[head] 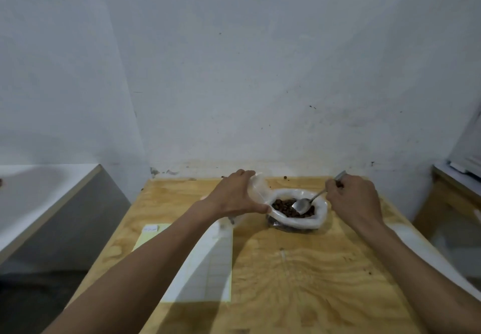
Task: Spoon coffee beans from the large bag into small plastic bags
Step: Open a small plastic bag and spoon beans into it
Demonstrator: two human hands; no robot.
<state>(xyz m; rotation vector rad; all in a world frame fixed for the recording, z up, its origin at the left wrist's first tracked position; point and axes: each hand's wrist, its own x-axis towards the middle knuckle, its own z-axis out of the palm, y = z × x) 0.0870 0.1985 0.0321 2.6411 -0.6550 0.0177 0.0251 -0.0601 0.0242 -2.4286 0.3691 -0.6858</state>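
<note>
My left hand (238,195) is pinched around a small plastic bag (256,190), thin, clear and crinkled, thumb low and fingers over its top edge, holding it just beside the large bag's rim at about nine o'clock. My right hand (352,197) is closed around the handle of a metal spoon (311,199), smooth and grey with an oval bowl. The spoon's long axis runs from its handle end at two o'clock down to the bowl at eight o'clock, the bowl resting among the coffee beans (286,207), dark brown and glossy. The large bag (296,220) sits toward the far middle of the table, soft milky plastic with its mouth rolled down into a thick oval collar. The table (299,276) is pale plywood with swirling grain. A flat yellowish sheet (205,263) lies at seven o'clock from the large bag.
</note>
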